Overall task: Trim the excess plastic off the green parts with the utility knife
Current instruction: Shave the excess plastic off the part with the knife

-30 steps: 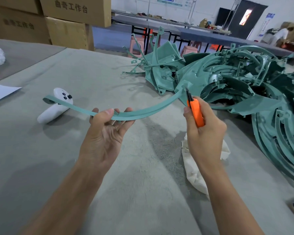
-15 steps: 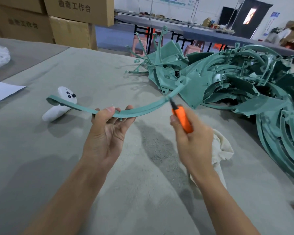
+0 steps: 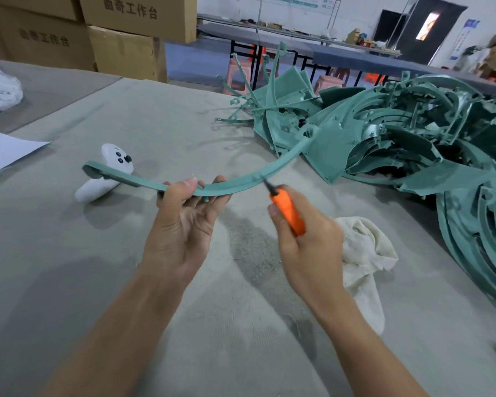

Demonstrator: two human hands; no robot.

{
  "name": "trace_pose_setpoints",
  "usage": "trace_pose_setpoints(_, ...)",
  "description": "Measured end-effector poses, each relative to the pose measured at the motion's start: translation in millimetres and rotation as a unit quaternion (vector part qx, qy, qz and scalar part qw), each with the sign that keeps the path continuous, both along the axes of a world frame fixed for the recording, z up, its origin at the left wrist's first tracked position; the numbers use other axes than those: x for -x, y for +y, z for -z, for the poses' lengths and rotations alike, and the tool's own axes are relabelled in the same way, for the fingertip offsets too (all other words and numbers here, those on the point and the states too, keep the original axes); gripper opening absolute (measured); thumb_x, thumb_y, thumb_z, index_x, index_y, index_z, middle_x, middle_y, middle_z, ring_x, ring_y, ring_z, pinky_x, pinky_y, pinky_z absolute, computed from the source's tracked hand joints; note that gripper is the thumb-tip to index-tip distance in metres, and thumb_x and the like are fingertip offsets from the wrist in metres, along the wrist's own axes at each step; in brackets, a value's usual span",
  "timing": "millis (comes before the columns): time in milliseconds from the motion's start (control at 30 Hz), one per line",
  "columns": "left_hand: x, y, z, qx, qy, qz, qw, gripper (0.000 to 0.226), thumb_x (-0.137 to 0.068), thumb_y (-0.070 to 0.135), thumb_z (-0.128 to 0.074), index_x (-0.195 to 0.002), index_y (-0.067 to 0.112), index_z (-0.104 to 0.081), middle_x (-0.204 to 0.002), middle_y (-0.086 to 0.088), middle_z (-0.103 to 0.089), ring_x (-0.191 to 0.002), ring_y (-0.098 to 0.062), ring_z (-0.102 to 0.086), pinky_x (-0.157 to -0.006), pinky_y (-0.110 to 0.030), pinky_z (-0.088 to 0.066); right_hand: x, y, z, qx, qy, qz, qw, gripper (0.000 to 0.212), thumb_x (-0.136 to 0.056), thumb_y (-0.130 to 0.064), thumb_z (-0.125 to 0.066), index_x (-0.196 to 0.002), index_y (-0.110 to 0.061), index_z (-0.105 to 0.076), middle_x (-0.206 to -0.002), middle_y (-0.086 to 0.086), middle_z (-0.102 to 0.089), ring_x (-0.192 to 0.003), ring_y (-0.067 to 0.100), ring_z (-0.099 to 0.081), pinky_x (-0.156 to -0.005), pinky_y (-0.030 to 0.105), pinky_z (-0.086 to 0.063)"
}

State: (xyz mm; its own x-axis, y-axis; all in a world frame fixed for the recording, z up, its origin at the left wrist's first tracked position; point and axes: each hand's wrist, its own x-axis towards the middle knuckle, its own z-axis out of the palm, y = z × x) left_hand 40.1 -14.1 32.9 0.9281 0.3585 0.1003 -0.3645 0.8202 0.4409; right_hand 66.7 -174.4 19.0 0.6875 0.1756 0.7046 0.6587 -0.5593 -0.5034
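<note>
We see a grey table [image 3: 69, 282] with a cloth-like top. At far right a tangled heap of green parts [image 3: 413, 144] lies on it. A white controller [image 3: 103, 184] lies at left, with a paper [image 3: 3, 153] at the left edge. A crumpled white rag [image 3: 367, 253] lies at near right, and fine shavings [image 3: 252, 250] dust the middle.

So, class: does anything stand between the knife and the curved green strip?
Nothing visible does. The utility knife, in the right hand, has its blade tip at the lower edge of the curved green strip, right of the left hand holding it.
</note>
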Motion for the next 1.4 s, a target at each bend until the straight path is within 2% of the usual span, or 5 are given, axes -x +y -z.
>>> trace_pose_setpoints(167,-0.8,3.4,3.0,0.007,0.007,0.005,1.0,0.033,-0.056,0.011,-0.075,-0.072,0.016,-0.046,-0.079,-0.006,-0.056,-0.081,-0.024,-0.071,-0.072,-0.033,-0.059,-21.6,-25.4,-9.8,-0.074,0.029,0.065,0.995,0.013,-0.097,-0.024,-0.061,-0.104,-0.014,-0.067,-0.067,0.0,-0.062,-0.057,0.017,-0.054,-0.055,0.039,-0.045)
trace_pose_setpoints(300,-0.5,3.3,1.3,0.001,0.017,0.001,1.0,0.018,-0.067,0.009,-0.07,-0.055,0.016,-0.06,-0.074,-0.004,-0.061,-0.082,-0.022,-0.072,-0.073,-0.031,-0.058,-2.8,-8.1,-0.3,-0.016,0.008,0.019,1.0,0.023,-0.097,-0.024,-0.061,-0.116,-0.013,-0.066,-0.066,-0.013,-0.052,-0.05,0.003,-0.043,-0.05,0.017,-0.035)
trace_pose_setpoints(900,1.6,5.8,0.0,0.006,0.036,0.01,0.999,0.023,-0.075,0.014,-0.062,-0.051,0.015,-0.062,-0.088,-0.008,-0.05,-0.079,-0.021,-0.07,-0.072,-0.029,-0.058,3.5,-3.8,1.7,0.035,-0.024,-0.008,0.999,0.025,-0.096,-0.027,-0.059,-0.117,-0.015,-0.065,-0.068,-0.008,-0.058,-0.053,0.004,-0.047,-0.05,0.02,-0.039)
trace_pose_setpoints(1100,0.5,6.0,3.7,0.01,0.018,0.029,0.999,0.027,-0.064,0.009,-0.071,-0.073,0.018,-0.047,-0.076,-0.005,-0.057,-0.076,-0.023,-0.07,-0.068,-0.031,-0.059,-21.7,-36.3,-10.4,-0.106,0.027,0.083,0.991,0.017,-0.097,-0.026,-0.061,-0.111,-0.017,-0.066,-0.072,0.0,-0.065,-0.061,0.015,-0.058,-0.057,0.027,-0.042)
trace_pose_setpoints(1400,1.2,4.6,0.8,0.016,0.016,-0.003,1.0,0.021,-0.071,0.011,-0.067,-0.052,0.016,-0.061,-0.074,-0.003,-0.06,-0.084,-0.021,-0.071,-0.075,-0.031,-0.058,14.6,13.4,7.6,0.028,-0.002,-0.019,0.999,0.027,-0.096,-0.028,-0.058,-0.121,-0.017,-0.064,-0.075,-0.006,-0.062,-0.059,0.015,-0.055,-0.052,0.036,-0.046)
